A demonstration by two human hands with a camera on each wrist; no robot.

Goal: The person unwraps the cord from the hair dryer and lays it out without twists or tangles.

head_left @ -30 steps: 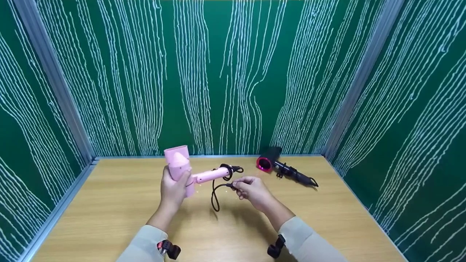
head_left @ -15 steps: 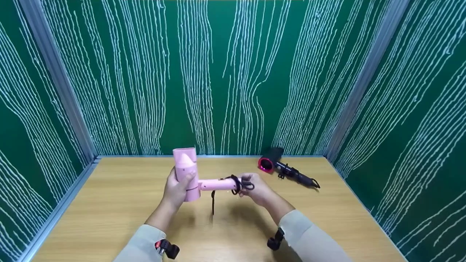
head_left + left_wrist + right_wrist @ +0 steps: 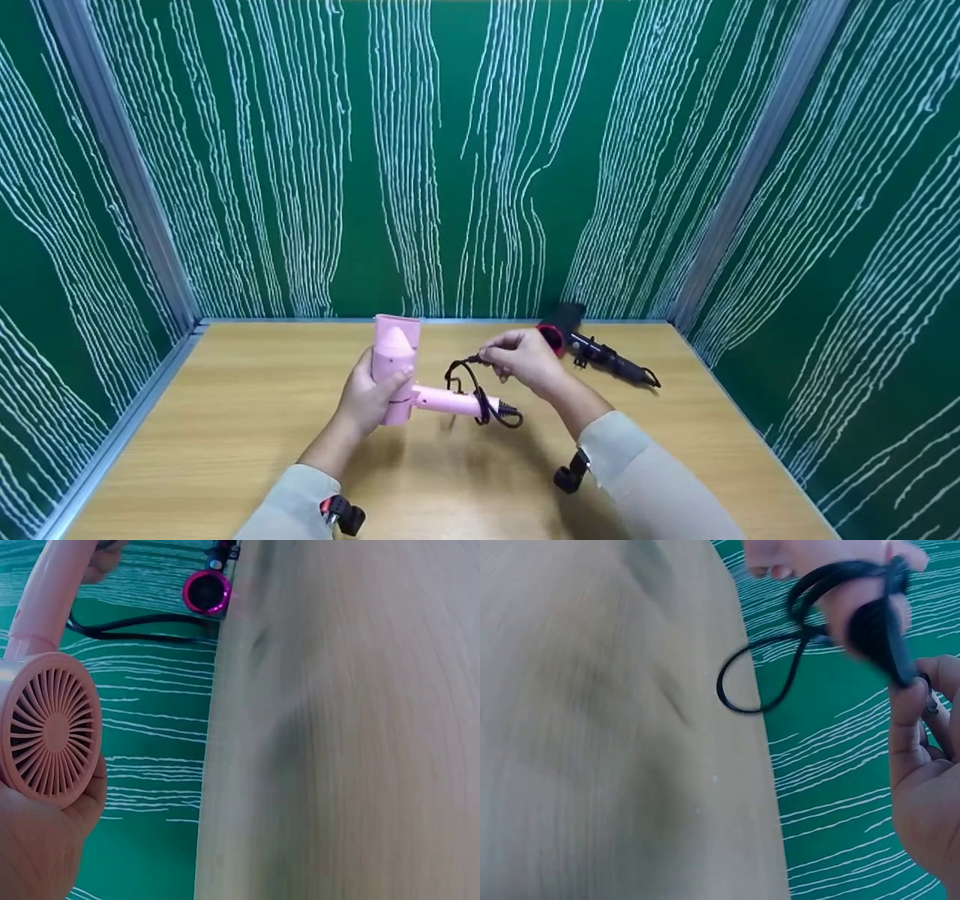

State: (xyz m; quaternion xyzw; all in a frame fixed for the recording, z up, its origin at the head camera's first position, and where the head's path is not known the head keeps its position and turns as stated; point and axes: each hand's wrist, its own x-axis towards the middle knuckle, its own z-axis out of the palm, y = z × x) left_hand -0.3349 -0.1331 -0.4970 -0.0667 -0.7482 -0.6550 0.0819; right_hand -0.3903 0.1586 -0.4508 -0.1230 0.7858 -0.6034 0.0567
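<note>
In the head view my left hand [image 3: 364,397] grips the barrel of a pink hair dryer [image 3: 394,364], held above the table with its handle pointing right. A black cord [image 3: 451,367] is wound round the handle's end. My right hand [image 3: 529,364] pinches the cord's free end between thumb and fingers, above the handle; the tip is mostly hidden in the fingers. The left wrist view shows the dryer's round slotted grille [image 3: 56,731], with the left hand [image 3: 45,840] under it. In the right wrist view, a loop of cord [image 3: 721,682] hangs beside the handle, blurred.
A black hair dryer [image 3: 611,364] with a pink-red ring lies at the back right of the wooden table [image 3: 247,420], partly behind my right hand. Green walls [image 3: 300,150] with white wavy lines and grey posts [image 3: 731,165] enclose the table on three sides.
The pink dryer has shifted right and slightly down, its handle now tilting downward. My right hand has carried the cord's end from below the handle, past its tip, to above it.
</note>
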